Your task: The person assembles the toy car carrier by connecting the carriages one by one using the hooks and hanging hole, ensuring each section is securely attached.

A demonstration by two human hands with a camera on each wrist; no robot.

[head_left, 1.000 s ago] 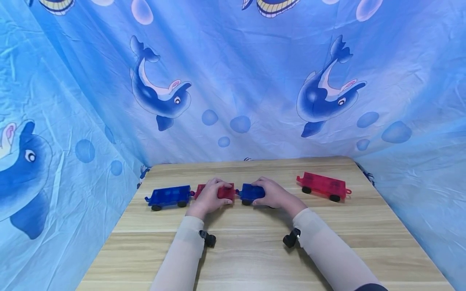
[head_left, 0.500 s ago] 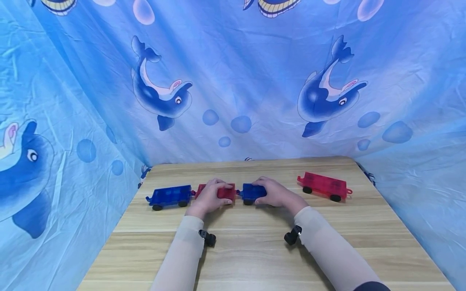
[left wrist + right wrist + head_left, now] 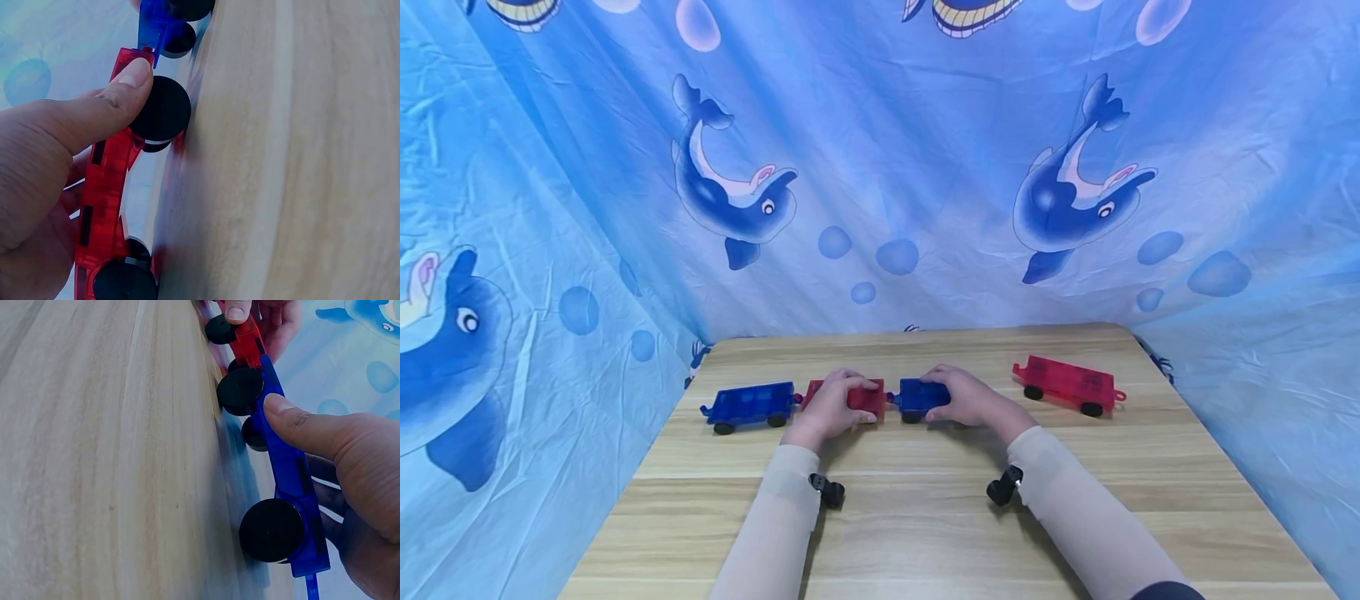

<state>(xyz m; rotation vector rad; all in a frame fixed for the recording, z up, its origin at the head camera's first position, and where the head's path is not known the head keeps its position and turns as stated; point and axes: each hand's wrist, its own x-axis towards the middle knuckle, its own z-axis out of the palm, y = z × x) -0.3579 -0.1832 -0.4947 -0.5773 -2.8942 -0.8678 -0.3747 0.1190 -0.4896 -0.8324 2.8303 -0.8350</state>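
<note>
My left hand [image 3: 833, 407] grips a translucent red toy train car [image 3: 103, 200] by its sides, thumb on the near side close to a black wheel. To its right, my right hand [image 3: 966, 397] holds a translucent blue toy train car [image 3: 287, 469] the same way, thumb near its front end. The two cars stand end to end, the red one's right end meeting the blue one's left hook in the left wrist view. Another blue car [image 3: 751, 404] stands at the left, its right end meeting the held red car's left end. Fingers hide parts of both held cars.
A second red car [image 3: 1067, 383] stands apart at the right, angled, with a hook on its left and a loop on its right. The wooden table [image 3: 917, 525] is backed by a blue dolphin-print cloth [image 3: 865, 167]. Each wrist wears a small black camera.
Hands and cars stay almost in place. The head view shifts very slightly.
</note>
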